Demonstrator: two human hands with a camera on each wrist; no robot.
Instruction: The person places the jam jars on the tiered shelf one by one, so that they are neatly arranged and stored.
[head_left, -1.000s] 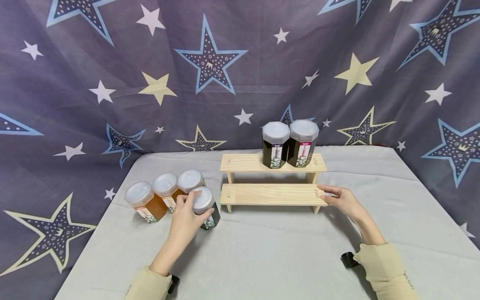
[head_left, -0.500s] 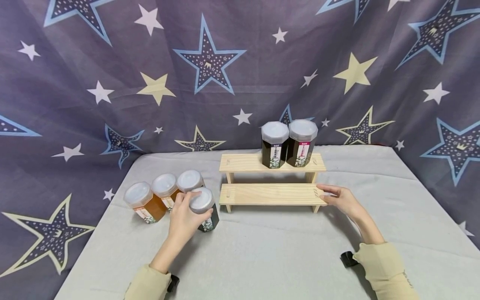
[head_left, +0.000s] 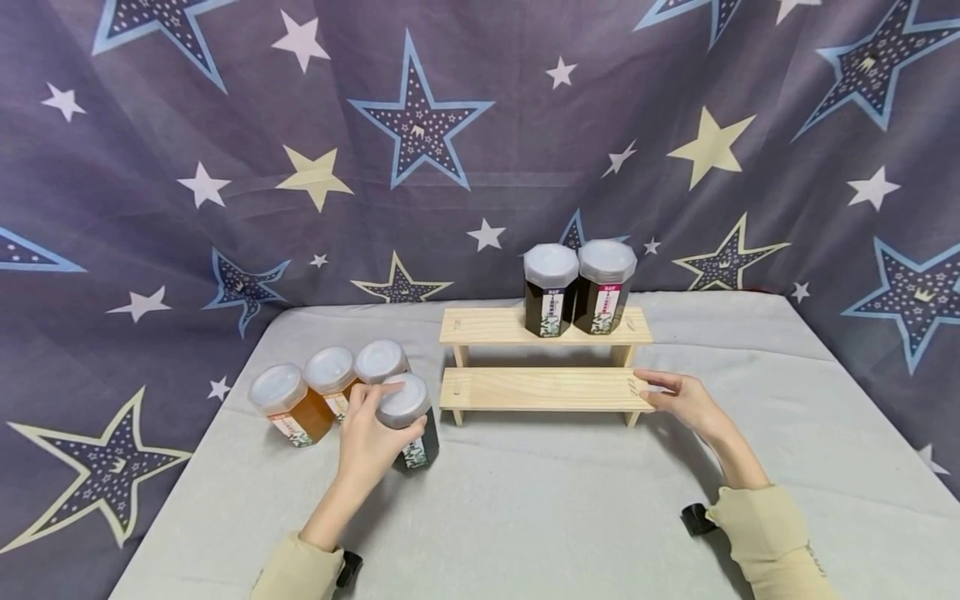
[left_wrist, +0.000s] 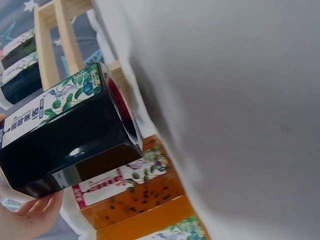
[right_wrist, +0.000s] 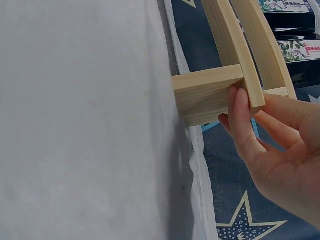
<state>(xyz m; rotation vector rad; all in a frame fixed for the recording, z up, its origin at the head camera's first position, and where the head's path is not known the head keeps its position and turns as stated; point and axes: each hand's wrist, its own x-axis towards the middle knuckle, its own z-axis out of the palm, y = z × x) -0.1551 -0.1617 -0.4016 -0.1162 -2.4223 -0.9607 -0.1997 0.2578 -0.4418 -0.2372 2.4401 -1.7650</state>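
Note:
My left hand (head_left: 371, 433) grips a dark jar (head_left: 420, 443) by its pale lid, fingers and thumb on opposite sides. In the left wrist view this jar (left_wrist: 75, 135) shows its underside, with a blue-berry label along one face. Behind and left of it stand an orange jar (head_left: 309, 414), a second orange jar (head_left: 337, 404) and a jar with a whitish lid (head_left: 381, 358), its body mostly hidden. My right hand (head_left: 690, 404) pinches the right end of the lower board of a two-step wooden rack (head_left: 540, 389); in the right wrist view, thumb and fingers (right_wrist: 242, 112) hold the board's end.
Two dark jars, a left one (head_left: 551, 308) and a right one (head_left: 602, 304), stand on the rack's upper step toward its right. A pale cloth (head_left: 540, 517) covers the table. Behind it hangs a star-patterned curtain (head_left: 510, 125).
The dark jar in my left hand has shifted slightly, its base now lower in the head view. My right hand and the rack stay where they were.

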